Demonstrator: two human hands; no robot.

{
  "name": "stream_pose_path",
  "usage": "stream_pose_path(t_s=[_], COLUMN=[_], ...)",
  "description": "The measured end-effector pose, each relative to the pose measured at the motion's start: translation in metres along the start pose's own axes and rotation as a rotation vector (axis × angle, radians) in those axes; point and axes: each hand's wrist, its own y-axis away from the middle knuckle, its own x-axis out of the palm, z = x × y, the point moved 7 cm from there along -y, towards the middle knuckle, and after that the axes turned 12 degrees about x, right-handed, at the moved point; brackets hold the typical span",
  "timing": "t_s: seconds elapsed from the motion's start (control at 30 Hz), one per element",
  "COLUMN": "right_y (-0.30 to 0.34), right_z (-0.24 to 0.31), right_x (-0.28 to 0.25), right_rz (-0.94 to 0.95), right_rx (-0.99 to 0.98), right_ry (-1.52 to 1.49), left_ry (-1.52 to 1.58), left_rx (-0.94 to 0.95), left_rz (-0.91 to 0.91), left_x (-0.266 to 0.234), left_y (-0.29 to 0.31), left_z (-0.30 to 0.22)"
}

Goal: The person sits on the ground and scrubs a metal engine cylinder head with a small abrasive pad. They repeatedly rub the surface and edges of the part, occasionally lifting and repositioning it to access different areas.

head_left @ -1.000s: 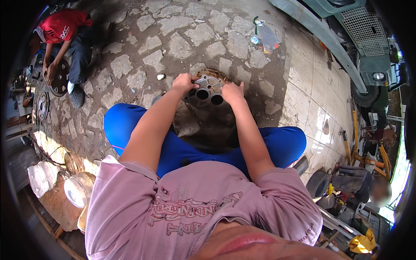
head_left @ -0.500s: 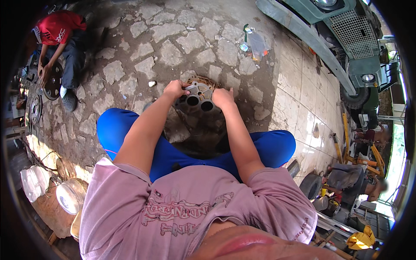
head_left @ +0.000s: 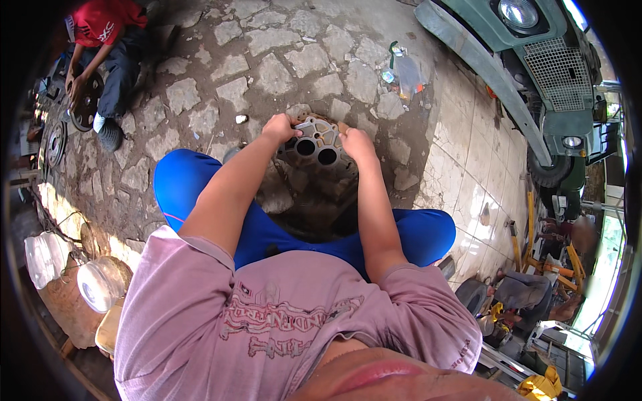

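My left hand (head_left: 279, 127) and right hand (head_left: 357, 143) curl closed on opposite edges of a grey, round-holed metal casting (head_left: 317, 142); clear tubs (head_left: 100, 284), contents unclear, edge a brown board (head_left: 70, 319).

I operate one view: the left fisheye of a head-worn pair. It looks steeply down and forward. The wearer's shirt (head_left: 287, 301) stands very near, filling much of the lower frame; the metal casting (head_left: 316, 151) sits farther off, above centre. The vehicle (head_left: 555, 73) enters at upper right, leaning sideways.
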Motion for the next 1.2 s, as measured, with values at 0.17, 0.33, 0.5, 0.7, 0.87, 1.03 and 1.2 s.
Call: stream_pose_path(t_s=[0.17,0.33,0.5,0.7,0.87,1.03,1.2], right_y=[-0.002,-0.003,-0.002,-0.002,-0.006,-0.008,-0.002], right_z=[0.005,0.013,0.007,0.008,0.005,-0.001,0.004], right_x=[0.011,0.016,0.022,0.038,0.045,0.044,0.041], right_rz=[-0.06,-0.004,0.122,0.202,0.2,0.255,0.243], right_rx=[-0.14,-0.119,-0.116,-0.17,-0.169,-0.165,-0.147], right_ry=[-0.004,0.138,0.1,0.18,0.173,0.159,0.184], left_ry=[-0.013,0.009,0.015,-0.027,-0.036,0.005,-0.015], left_rx=[-0.031,-0.036,-0.032,0.076,-0.006,0.009,0.041], left_rz=[-0.012,0.001,0.065,0.039,0.042,0.091,0.103], left_x=[-0.001,-0.004,0.001,0.001,-0.001,-0.002,-0.003], left_y=[-0.003,-0.005,0.004,0.017,0.017,0.014,0.019], left_z=[-0.009,-0.001,0.001,0.0,-0.006,-0.005,-0.008])
